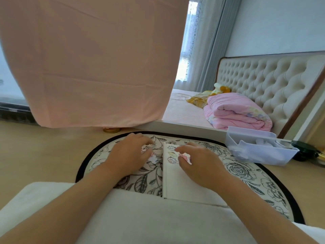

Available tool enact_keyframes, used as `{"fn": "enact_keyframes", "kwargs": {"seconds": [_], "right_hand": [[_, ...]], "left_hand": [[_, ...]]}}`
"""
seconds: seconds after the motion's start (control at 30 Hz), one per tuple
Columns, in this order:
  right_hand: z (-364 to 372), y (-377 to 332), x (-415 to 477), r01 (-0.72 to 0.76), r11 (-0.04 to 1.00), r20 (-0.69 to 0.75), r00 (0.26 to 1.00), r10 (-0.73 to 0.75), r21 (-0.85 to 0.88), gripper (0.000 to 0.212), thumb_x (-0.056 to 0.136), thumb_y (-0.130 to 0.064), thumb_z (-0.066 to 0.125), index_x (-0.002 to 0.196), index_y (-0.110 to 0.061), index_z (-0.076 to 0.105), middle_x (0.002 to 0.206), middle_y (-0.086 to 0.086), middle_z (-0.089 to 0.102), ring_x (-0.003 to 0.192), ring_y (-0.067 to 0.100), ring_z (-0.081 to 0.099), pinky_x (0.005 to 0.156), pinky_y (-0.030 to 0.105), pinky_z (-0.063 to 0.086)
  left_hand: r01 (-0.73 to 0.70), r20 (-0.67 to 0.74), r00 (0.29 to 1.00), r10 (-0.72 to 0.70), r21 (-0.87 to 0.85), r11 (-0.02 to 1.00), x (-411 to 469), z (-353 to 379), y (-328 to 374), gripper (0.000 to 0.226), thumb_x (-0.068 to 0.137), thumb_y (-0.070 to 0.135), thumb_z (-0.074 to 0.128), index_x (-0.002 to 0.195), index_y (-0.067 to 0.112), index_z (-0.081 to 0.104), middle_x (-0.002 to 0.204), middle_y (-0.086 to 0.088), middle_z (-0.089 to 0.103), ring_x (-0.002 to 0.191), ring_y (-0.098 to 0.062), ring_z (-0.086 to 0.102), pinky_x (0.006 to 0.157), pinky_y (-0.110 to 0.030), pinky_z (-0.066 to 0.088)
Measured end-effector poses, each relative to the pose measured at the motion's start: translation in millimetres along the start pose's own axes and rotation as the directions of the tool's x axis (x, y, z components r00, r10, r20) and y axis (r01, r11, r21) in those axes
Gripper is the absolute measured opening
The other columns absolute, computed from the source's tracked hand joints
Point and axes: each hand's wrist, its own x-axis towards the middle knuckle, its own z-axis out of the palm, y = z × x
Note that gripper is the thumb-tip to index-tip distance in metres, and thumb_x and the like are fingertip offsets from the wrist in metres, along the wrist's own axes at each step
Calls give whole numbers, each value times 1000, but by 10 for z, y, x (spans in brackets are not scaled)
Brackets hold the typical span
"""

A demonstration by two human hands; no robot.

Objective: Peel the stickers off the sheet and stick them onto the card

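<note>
Pinched pink sticker (184, 157) in right hand (198, 162) over far end of card (177, 182), kept sheet (152, 160) just left of card under left hand (130, 154) (couldn't tell if gripped or only pressed); needed one edge landed first, then smoothed flat.

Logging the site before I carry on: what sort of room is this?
Most likely a home bedroom: a bed with a tufted headboard, a folded pink quilt on it, and long grey curtains behind.
</note>
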Motion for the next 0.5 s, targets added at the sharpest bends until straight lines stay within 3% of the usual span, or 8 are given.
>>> {"fn": "enact_keyframes", "kwargs": {"seconds": [0.07,0.17,0.33,0.5], "right_hand": [[49,-71,135,10,1000,16,1000,-10,22,31,98,-39,52,127,-41,62,118,-23,61,83,1,53,85,29,48],[143,-225,353,42,997,44,998,-44,61,30,98,-36,54,126,-40,64,120,-22,61,84,0,51,87,28,46],[269,-513,651,113,992,122,987,-105,-58,31,100,-40,53,128,-33,66,126,-12,61,115,13,57,95,34,49],[400,-565,754,133,969,189,977,-93,-209,28,98,-44,49,99,-30,74,102,-6,64,99,17,58,80,34,51]], "left_hand": [[51,13,999,-52,47,998,35,-24,-160,29,97,37,54,125,34,60,119,17,59,113,-7,50,89,-28,47],[99,41,994,-102,65,993,57,1,-331,31,97,35,54,127,31,60,123,11,56,119,-11,47,93,-27,42],[89,150,984,-99,70,994,66,53,-410,44,98,39,52,141,28,52,139,5,51,129,-16,39,107,-32,37],[93,141,985,-98,39,995,75,66,-454,35,96,41,55,128,29,64,129,9,56,122,-14,41,104,-33,39]]}}
